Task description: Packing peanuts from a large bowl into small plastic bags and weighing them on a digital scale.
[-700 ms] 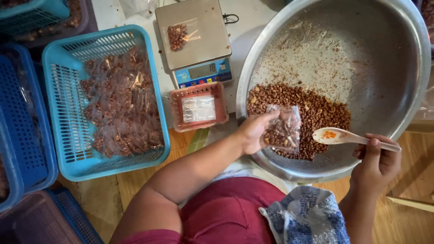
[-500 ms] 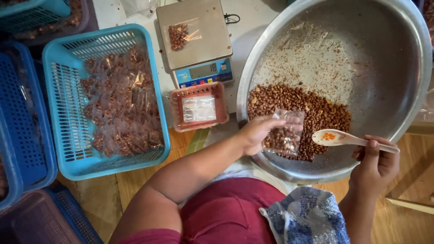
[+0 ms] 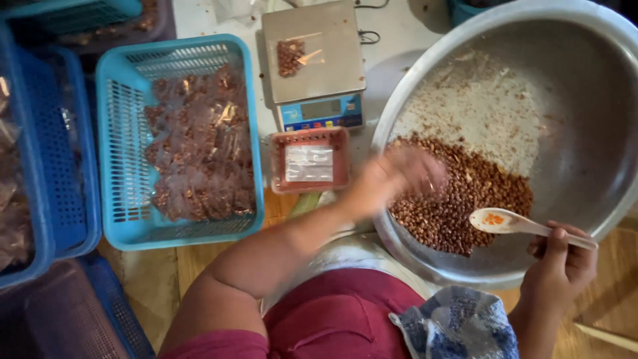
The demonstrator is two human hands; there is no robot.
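Observation:
My left hand [image 3: 392,179] is blurred with motion at the left rim of a big metal basin [image 3: 565,80]; a small clear bag of brown nuts [image 3: 422,169] is pinched in its fingers. A heap of roasted brown nuts [image 3: 465,206] lies in the basin's near side. My right hand [image 3: 558,266] grips the handle of a pale plastic spoon [image 3: 502,221], whose bowl rests over the nuts.
A digital scale [image 3: 312,60] carries a small bag of nuts [image 3: 292,56]. A small red tray [image 3: 309,161] holds flat clear bags. A light blue basket [image 3: 179,139] is full of packed bags; darker blue baskets [image 3: 46,153] sit at left. A blue patterned cloth [image 3: 458,326] lies on my lap.
My left hand has swung left and up from over the nut heap toward the basin's left rim, carrying the filled bag. The right hand and spoon stay put.

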